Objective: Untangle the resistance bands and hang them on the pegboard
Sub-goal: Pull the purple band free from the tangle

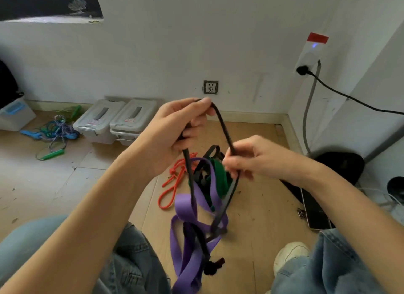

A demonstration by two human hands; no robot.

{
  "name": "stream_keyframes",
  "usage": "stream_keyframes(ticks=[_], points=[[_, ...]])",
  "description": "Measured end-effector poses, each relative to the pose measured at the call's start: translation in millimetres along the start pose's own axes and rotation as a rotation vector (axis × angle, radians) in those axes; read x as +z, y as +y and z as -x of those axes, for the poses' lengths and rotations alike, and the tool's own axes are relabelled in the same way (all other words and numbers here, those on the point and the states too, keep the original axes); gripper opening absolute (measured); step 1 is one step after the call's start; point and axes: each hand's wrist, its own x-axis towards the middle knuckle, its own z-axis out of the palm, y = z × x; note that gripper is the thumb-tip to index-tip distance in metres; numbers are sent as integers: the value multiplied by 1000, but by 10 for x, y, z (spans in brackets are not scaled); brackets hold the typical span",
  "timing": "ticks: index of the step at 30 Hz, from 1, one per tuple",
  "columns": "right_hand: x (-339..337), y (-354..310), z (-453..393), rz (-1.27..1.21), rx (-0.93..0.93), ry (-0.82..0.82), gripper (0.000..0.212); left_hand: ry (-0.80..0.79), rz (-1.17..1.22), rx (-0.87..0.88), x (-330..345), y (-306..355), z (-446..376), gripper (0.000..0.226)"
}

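A thin black resistance band (223, 123) arches between both hands above the floor. My left hand (175, 129) grips its upper end with curled fingers. My right hand (249, 158) pinches the same band lower, to the right. Both strands hang down into a tangle with a wide purple band (185, 208) between my knees. A green band (220, 180) and another black band (211, 151) lie on the floor behind the tangle. An orange-red tube band (172, 186) lies just left of them. No pegboard is in view.
Two grey lidded boxes (113, 120) stand by the wall, with jump ropes (54, 131) heaped to their left. A phone (314, 210) lies on the wooden floor at right, near a black object (343, 164) and a cable (349, 96) from a wall socket. My jeans and white shoe (290, 252) frame the bottom.
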Motion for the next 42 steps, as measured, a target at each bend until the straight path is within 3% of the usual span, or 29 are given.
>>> stream_keyframes(ticks=[1,3,4,6,9,11,13,15,17,19,20,22,24,26,29,32,34,36,39,42], points=[[-47,4,-9,-93,13,112,15,57,-94,10,-53,-14,-5,18],[-187,-43,4,-507,-33,215,15,119,-386,22,-145,-94,-4,14],[-242,-81,18,-695,-106,215,15,67,-508,-10,-159,-149,4,11],[-250,-135,21,-880,-233,200,16,-207,-618,-183,-81,-302,27,20],[-92,-116,-16,-800,-258,223,18,-454,-766,-358,72,-528,39,22],[-94,-54,-17,-748,-218,285,22,-376,-659,-338,59,-525,13,15],[-201,13,32,-663,-151,274,36,-204,-369,-284,-36,-429,-25,15],[-231,83,80,-404,-21,95,53,-180,6,-206,-121,-276,-57,18],[-79,155,79,-102,57,-169,48,-220,316,-113,-133,-185,-83,21],[49,135,48,-83,-39,-189,28,-179,438,-66,-143,-174,-122,24],[43,80,39,-201,-96,-106,20,-142,381,-59,-169,-195,-128,27],[-92,-45,40,-558,-182,69,17,-123,-5,-105,-217,-304,-100,40],[-243,-142,38,-876,-282,188,16,-299,-497,-234,-148,-504,-23,39],[-275,-144,11,-1032,-335,282,18,-448,-682,-378,-16,-682,37,28],[-269,-62,9,-970,-213,295,26,-282,-517,-423,12,-640,-7,19],[-220,94,96,-566,-7,21,50,-83,-110,-315,-66,-400,-47,19],[-33,182,112,-234,86,-201,46,-85,15,-210,-61,-307,-57,23],[152,182,75,-88,38,-242,30,-96,44,-151,-55,-273,-79,24],[137,74,17,-411,-65,-3,15,-121,-35,-194,-158,-285,-86,30],[-61,-19,-1,-791,-202,170,22,-310,-498,-313,-145,-417,8,34]])
